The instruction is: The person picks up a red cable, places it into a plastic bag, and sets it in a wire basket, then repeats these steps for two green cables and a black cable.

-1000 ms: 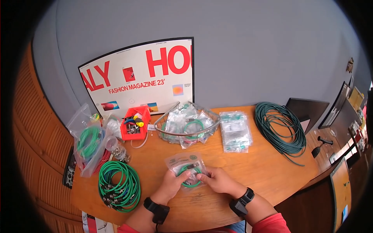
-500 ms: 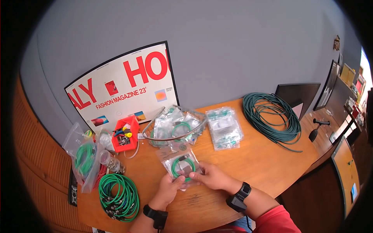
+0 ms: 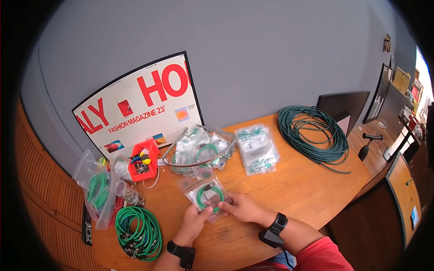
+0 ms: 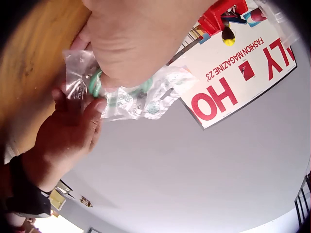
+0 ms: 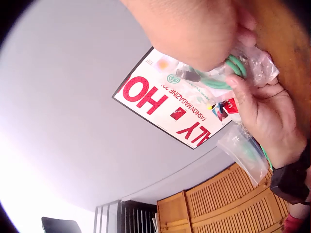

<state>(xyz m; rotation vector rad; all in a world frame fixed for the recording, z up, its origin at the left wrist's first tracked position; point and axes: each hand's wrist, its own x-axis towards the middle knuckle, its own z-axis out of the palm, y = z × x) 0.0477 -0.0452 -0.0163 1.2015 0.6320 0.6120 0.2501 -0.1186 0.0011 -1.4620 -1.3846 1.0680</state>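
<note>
Both hands hold a clear plastic bag with a coiled green cable [image 3: 209,198] inside, over the front part of the wooden table [image 3: 271,203]. My left hand [image 3: 197,221] grips the bag's lower left edge, thumb on its front. At the lower right edge my right hand [image 3: 242,207] pinches the bag, its thumb beside the coil. A dark connector [image 5: 188,74] on the cable shows through the plastic in the right wrist view. The left wrist view shows the clear bag [image 4: 158,99] spread out past the hands, its end with the hang hole free.
Behind the bag stands a wire basket [image 3: 199,163] filled with bagged cables. Right of it lie a stack of clear packets [image 3: 257,149] and a large dark green cable coil [image 3: 312,140]. At left are a red bin [image 3: 151,169], a jar [image 3: 129,193] and green cables [image 3: 138,232].
The bag has come up a little from the table's front and tilted, showing more of the coil between the thumbs. The head view has turned to the right. Both hands keep their hold.
</note>
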